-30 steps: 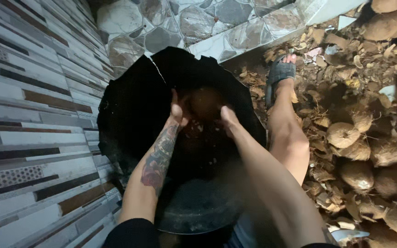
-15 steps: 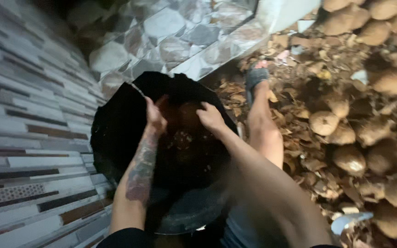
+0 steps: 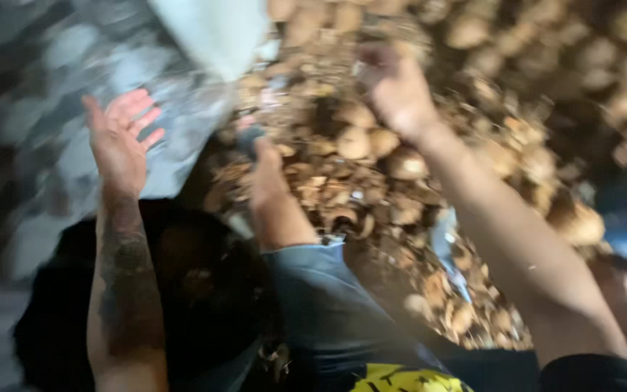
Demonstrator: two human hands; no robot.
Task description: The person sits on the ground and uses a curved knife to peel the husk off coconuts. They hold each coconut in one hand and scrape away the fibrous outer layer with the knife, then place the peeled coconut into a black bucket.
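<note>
Left hand (image 3: 119, 138) raised, fingers spread, palm empty, above one black tub (image 3: 183, 290), right hand (image 3: 393, 87) blurred over husk pile (image 3: 371, 181), grip unclear, coconuts (image 3: 353, 141) too blurred to count

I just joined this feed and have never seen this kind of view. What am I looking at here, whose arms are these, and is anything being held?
This is one camera worn on a person's head, looking down at their own bare arms; there is no machine. The picture is blurred by motion. The left hand, on a tattooed forearm, is raised with its palm open and holds nothing. The right hand reaches out over a heap of brown husked coconuts and loose husk scraps on the ground; whether it grips one is too blurred to tell. Below the left arm sits a large black tub. Between the arms is the person's own knee in grey-blue shorts.
</note>
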